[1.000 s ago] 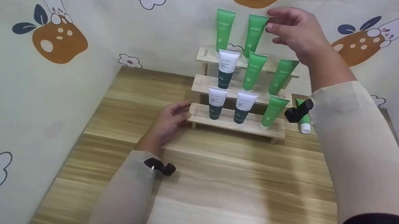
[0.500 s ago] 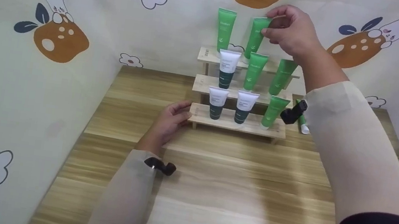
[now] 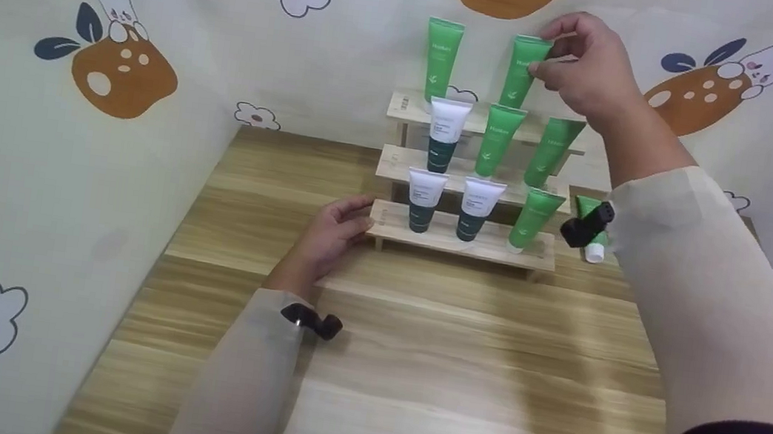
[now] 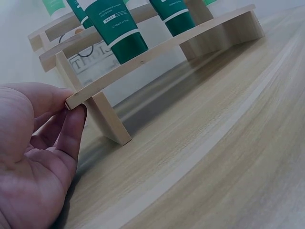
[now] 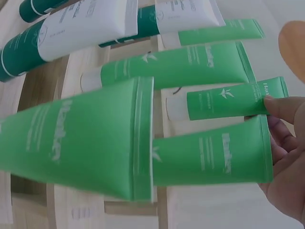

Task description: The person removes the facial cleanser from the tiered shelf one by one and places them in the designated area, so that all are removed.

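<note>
A three-tier wooden display rack (image 3: 461, 245) carries squeeze tubes standing on their caps. With thumb and fingers my right hand (image 3: 589, 68) pinches the upper end of a green tube (image 3: 523, 74) at the top tier. In the right wrist view that tube's white cap is over or on the top board; contact is unclear. Another green tube (image 3: 441, 60) stands at the top left. My left hand (image 3: 332, 236) grips the left end of the bottom board, thumb above and fingers below, as the left wrist view shows.
The middle tier holds a white-and-dark-green tube (image 3: 446, 135) and two green ones. Below stand two white-and-dark-green tubes and a green tube (image 3: 534, 221). One more green tube (image 3: 596, 237) lies on the wooden table (image 3: 411, 370) right of the rack. A patterned cloth (image 3: 348, 55) hangs behind.
My right hand, beside the top-right green tube a second ago with fingers apart, has pinched it and shifted it right, away from the left one. The left hand stays on the rack.
</note>
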Demonstrator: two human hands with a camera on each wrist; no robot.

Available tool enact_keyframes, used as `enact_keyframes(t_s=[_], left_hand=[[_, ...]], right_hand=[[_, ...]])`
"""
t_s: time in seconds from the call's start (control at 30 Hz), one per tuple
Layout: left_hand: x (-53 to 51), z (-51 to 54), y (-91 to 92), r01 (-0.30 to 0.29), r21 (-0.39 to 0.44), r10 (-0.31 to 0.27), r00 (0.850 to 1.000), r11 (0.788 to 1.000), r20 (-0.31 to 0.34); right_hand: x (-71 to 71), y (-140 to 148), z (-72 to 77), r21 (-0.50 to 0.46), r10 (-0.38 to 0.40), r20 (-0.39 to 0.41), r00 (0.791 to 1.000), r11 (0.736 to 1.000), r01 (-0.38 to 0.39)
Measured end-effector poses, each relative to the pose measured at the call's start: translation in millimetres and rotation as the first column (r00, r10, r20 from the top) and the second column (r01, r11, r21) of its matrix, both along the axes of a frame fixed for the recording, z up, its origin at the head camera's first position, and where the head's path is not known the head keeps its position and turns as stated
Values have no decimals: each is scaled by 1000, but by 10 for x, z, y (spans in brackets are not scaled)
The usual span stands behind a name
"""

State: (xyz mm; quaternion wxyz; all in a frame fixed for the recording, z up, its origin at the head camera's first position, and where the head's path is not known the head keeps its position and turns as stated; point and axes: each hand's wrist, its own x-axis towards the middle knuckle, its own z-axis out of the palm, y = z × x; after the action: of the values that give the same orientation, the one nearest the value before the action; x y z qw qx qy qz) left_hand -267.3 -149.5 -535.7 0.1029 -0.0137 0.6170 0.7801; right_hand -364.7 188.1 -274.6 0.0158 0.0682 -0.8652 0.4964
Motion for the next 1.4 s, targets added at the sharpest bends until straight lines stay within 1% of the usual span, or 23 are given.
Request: enact_keyframes(t_s=[0.17, 0.27, 0.47, 0.63, 0.73, 0.83, 0.97, 1.03, 1.17, 1.27, 1.4], left_hand=[[-7, -6, 1, -12, 9, 12, 1000, 1000, 4], [-9, -9, 1, -18, 15, 18, 1000, 1000, 8], [-5, -14, 15, -5, 5, 5, 1000, 1000, 6], [-7, -13, 20, 1, -2, -1, 1000, 1000, 8], [-11, -13, 17, -4, -9, 5, 1000, 1000, 7], [-11, -10, 9, -9, -8, 10, 1000, 1000, 13], [-8, -9, 3, 2, 0, -2, 1000, 1000, 13], [-8, -11, 1, 5, -2, -5, 1000, 1000, 14], [-8, -12, 1, -5, -6, 5, 1000, 1000, 19], [-6, -8, 3, -8, -6, 8, 1000, 1000, 22], [1, 2, 6, -6, -2, 6, 1000, 1000, 22]], right_hand=[[20, 232, -33, -54, -23, 33, 999, 998, 25], [48, 382, -66, -104, -33, 41, 999, 994, 37], [128, 681, -124, -216, -48, 34, 998, 975, 54], [199, 902, -141, -283, -62, 41, 997, 957, 71], [244, 1022, -165, -356, -68, 48, 997, 931, 81], [282, 1134, -212, -460, -58, 58, 997, 884, 78], [320, 1295, -302, -564, -43, 57, 997, 823, 68], [334, 1383, -354, -587, -44, 63, 997, 806, 73], [370, 1569, -489, -603, -52, 100, 994, 792, 102], [409, 1704, -626, -595, -71, 141, 987, 791, 142], [448, 1861, -823, -569, -108, 209, 972, 795, 211]])
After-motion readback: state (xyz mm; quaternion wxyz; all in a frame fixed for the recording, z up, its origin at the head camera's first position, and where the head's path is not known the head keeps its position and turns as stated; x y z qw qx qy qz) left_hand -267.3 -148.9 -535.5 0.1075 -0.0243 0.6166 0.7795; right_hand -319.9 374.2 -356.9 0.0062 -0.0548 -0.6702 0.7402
